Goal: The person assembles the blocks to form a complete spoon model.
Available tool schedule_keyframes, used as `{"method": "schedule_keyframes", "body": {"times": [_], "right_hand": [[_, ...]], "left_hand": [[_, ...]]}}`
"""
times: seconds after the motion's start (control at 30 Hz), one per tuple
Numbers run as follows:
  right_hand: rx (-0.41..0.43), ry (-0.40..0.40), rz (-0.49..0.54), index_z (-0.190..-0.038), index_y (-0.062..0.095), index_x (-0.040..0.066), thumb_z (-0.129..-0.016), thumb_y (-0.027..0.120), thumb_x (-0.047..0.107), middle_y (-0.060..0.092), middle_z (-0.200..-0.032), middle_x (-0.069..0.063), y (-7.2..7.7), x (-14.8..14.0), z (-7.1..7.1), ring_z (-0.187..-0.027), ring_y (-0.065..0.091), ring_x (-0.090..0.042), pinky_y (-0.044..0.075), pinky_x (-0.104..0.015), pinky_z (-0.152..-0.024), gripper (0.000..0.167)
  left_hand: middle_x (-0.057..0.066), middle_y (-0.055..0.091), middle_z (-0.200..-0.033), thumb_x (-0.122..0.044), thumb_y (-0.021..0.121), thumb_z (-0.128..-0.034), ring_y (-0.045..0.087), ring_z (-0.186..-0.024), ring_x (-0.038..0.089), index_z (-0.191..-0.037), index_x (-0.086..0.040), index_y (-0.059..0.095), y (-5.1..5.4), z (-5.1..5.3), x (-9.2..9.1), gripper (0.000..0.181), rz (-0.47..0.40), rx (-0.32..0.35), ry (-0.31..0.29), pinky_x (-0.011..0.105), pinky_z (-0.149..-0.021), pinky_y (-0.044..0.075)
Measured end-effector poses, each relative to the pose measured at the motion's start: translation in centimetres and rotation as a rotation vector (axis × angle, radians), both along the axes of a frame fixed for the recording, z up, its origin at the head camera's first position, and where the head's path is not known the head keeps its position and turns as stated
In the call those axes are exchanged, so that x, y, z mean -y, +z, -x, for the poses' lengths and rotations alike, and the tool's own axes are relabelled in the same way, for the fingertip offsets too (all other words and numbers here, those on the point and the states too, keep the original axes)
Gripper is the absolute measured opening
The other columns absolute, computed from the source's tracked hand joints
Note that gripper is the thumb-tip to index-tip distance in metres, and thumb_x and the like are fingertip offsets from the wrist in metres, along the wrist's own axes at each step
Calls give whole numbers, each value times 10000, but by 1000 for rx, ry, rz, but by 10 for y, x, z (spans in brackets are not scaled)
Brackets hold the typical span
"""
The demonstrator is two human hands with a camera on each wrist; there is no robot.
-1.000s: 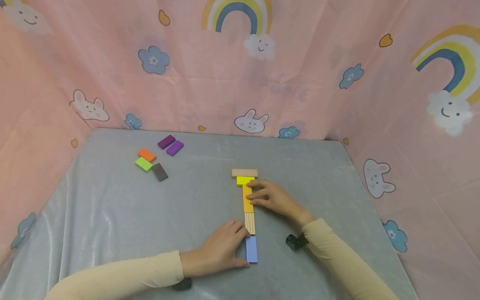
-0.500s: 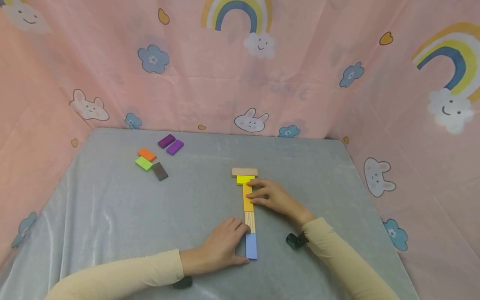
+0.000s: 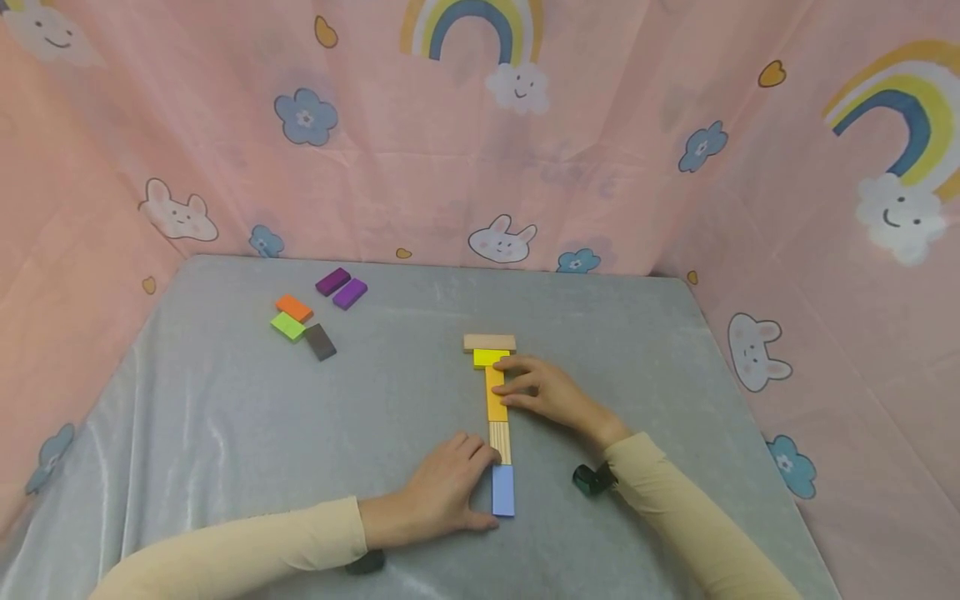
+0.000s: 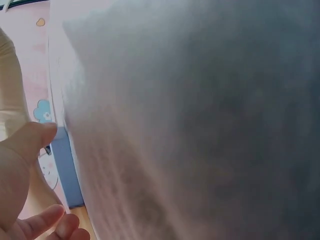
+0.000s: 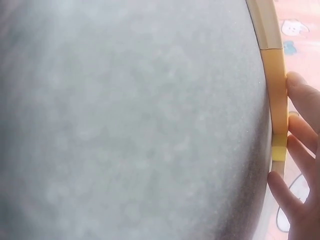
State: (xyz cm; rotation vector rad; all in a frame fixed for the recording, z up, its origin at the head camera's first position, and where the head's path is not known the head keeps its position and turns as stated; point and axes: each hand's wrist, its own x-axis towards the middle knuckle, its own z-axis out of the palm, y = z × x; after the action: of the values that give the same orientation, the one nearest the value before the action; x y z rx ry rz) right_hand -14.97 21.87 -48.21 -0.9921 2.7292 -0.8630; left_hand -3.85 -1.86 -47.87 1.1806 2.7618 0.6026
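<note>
A row of flat wooden blocks runs down the table. From far to near it has a tan block (image 3: 490, 342) laid crosswise, a yellow block (image 3: 487, 359), an orange block (image 3: 495, 408), a striped plain wood block (image 3: 498, 442) and a blue block (image 3: 503, 492). My left hand (image 3: 442, 492) spans the blue block, thumb at its near end and fingertips by the seam with the striped block. In the left wrist view the thumb touches the end of the blue block (image 4: 67, 170). My right hand (image 3: 551, 392) rests its extended fingertips on the orange and yellow blocks.
At the back left of the grey cloth-covered table (image 3: 405, 375) lie a dark purple block (image 3: 333, 282), a violet block (image 3: 350, 293), an orange-red block (image 3: 294, 308), a lime block (image 3: 288, 326) and a dark grey block (image 3: 321, 342). Pink printed curtains (image 3: 420, 183) surround the table.
The blue block has slid slightly away from me, and the thin gap between it and the striped block has closed. My right hand has stayed on the row.
</note>
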Motion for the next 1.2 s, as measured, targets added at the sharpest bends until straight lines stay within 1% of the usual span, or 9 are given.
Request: {"method": "schedule_keyframes", "body": {"times": [0.13,0.27,0.37,0.5,0.67,0.8,0.9,1.03,1.2], "right_hand": [[-2,-1,-4,-1126,761,213,-886,736,275,606,-1389,4,0,0,0,-1347,522,-239,406,-490,-1140,250],[-12,2,-8,-1124,762,218,-885,736,279,605,-1391,7,-1,-1,0,-1349,522,-244,409,-496,-1138,248],[-9,-2,-5,-1123,762,224,-882,739,286,602,-1392,13,-1,-1,0,-1350,520,-243,410,-501,-1136,250],[-14,-2,4,-1119,764,225,-877,742,294,605,-1387,12,0,-1,-1,-1341,528,-244,418,-503,-1129,252],[-32,8,6,-1121,763,234,-878,741,302,607,-1386,10,0,0,-1,-1332,534,-246,425,-509,-1117,253],[-23,11,3,-1121,763,237,-885,735,301,603,-1389,9,-1,-1,0,-1338,528,-246,422,-506,-1122,246],[-9,7,3,-1124,762,236,-886,734,302,598,-1393,14,-3,-2,0,-1344,523,-237,418,-498,-1129,248],[-18,14,13,-1122,762,229,-883,738,298,599,-1393,14,-4,-3,1,-1346,524,-232,419,-481,-1132,250],[-32,24,26,-1116,764,222,-879,741,295,605,-1388,8,-5,-3,2,-1343,528,-238,422,-475,-1129,249]], "left_hand": [[-67,578,-1072,-581,844,-663,489,-936,65,-1204,-180,571,0,4,2,727,-52,23,15,219,-792,468],[-43,584,-1081,-539,857,-669,494,-973,79,-1238,-162,574,3,14,9,738,-116,67,36,246,-841,486],[-19,587,-1092,-474,867,-690,497,-989,87,-1256,-162,574,6,25,17,709,-160,92,42,253,-852,491],[0,592,-1130,-403,861,-727,518,-1020,105,-1269,-179,568,8,40,30,655,-197,116,30,272,-863,504],[19,590,-1191,-354,852,-755,539,-1099,137,-1287,-173,562,6,62,50,632,-242,123,18,335,-918,525],[11,589,-1198,-316,840,-779,543,-1119,148,-1285,-183,577,0,79,67,585,-258,128,46,364,-948,518],[7,588,-1204,-298,831,-792,541,-1134,155,-1283,-187,590,-2,90,80,558,-258,151,71,380,-966,512],[41,589,-1220,-264,829,-796,548,-1162,183,-1285,-158,593,0,102,94,553,-282,189,92,420,-1001,499],[69,596,-1232,-247,816,-810,564,-1160,219,-1291,-137,586,0,113,109,544,-309,191,116,454,-1011,486]]}}
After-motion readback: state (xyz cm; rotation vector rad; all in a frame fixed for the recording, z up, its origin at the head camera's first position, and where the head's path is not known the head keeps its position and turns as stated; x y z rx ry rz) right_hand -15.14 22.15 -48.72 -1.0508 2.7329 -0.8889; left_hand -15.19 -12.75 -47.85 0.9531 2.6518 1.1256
